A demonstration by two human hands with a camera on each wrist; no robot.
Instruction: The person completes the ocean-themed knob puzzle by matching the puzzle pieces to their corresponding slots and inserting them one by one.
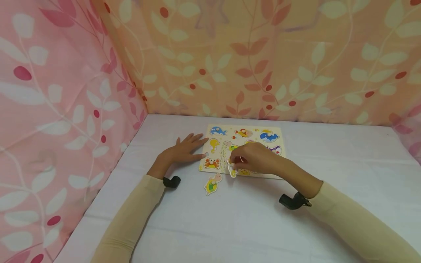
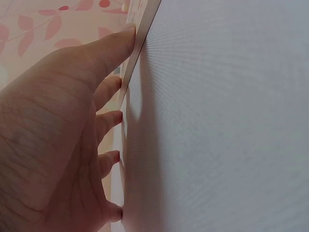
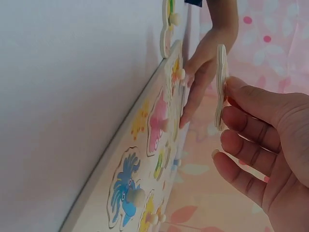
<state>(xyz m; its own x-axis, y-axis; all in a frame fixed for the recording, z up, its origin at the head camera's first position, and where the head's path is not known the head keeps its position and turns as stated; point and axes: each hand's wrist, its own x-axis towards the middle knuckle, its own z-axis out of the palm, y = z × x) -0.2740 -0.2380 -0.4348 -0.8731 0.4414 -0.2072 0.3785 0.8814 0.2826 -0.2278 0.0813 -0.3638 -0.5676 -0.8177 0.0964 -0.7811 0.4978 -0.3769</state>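
Note:
A wooden peg puzzle board (image 1: 203,168) with sea-animal pieces lies on the white table. My right hand (image 1: 254,157) pinches a thin wooden puzzle piece (image 3: 220,87) above the front part of the board; its picture is mostly hidden by the fingers. The left hand (image 1: 184,149) is spread flat, with its fingertips (image 2: 116,116) touching the board's left side. Just in front of the board, a turtle piece (image 1: 212,184) with a knob lies on the cloth. Set in the board are a crab piece (image 1: 212,163), a blue whale piece (image 1: 269,136) and several others.
White cloth (image 1: 210,226) covers the table. Pink floral fabric (image 1: 65,91) hangs on the left, and orange floral fabric (image 1: 230,54) stands behind the board. A black wrist camera mount (image 1: 291,201) sits at the right wrist, another camera mount (image 1: 172,182) at the left.

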